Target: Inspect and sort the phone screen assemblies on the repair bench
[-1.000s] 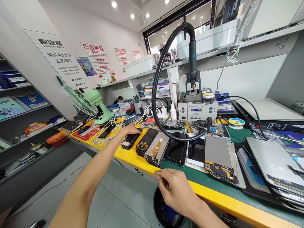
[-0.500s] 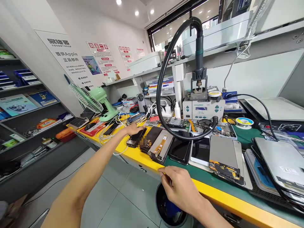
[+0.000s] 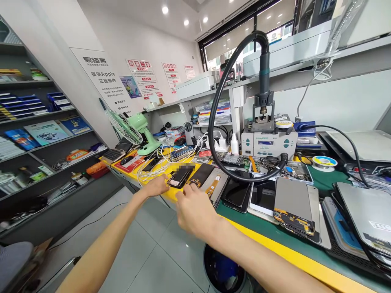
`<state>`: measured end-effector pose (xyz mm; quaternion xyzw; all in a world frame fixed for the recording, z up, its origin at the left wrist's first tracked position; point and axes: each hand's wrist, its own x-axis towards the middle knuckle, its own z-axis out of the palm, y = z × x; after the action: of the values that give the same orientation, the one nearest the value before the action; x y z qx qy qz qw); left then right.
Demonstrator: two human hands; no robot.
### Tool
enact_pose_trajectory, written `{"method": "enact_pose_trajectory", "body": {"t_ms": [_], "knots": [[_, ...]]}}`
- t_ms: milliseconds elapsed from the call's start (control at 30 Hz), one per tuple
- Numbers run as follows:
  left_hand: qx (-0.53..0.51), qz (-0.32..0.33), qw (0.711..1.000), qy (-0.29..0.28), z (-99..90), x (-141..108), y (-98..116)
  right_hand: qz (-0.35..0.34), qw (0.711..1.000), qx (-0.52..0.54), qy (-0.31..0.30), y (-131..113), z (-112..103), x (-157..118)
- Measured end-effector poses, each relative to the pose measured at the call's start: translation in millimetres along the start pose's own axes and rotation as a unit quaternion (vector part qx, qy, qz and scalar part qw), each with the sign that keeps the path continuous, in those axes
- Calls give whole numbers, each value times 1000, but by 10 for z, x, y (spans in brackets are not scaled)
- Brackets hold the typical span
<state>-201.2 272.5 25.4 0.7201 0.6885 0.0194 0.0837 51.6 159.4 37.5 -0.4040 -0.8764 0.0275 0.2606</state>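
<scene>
My left hand (image 3: 157,186) is at the left edge of a small stack of dark phone parts (image 3: 181,176), its fingers together near the stack's corner. Whether it grips the stack is hard to tell. My right hand (image 3: 195,209) hovers at the front edge of the bench, fingers curled, just in front of a dark screen with orange flex parts (image 3: 201,175). Its fingertips are partly hidden. Right of that lies a grey screen panel with an orange ribbon (image 3: 213,186).
Black phones (image 3: 236,193), a white-framed phone (image 3: 262,195) and grey panels (image 3: 291,199) line the bench. A black hose (image 3: 214,118) arches above them. White cables (image 3: 149,173) and a green fan (image 3: 142,132) stand left. A bin (image 3: 224,268) is below.
My left hand has drawn back from the top of the dark stack to its near left side. My right hand has moved left and forward to the bench edge. The view has shifted slightly.
</scene>
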Motion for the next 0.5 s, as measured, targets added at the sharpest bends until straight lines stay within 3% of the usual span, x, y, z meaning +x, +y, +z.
{"method": "enact_pose_trajectory", "body": {"t_ms": [167,333,500], "knots": [[-1,79,997,-23,-20,-13,-27,21,991,-105,-76,32,321,607],[75,111,991,-6,-44,-26,-122,31,980,-150,-129,128,624,991],[265,25,954,135,-129,42,-267,28,974,-158,-162,140,712,1145]]}}
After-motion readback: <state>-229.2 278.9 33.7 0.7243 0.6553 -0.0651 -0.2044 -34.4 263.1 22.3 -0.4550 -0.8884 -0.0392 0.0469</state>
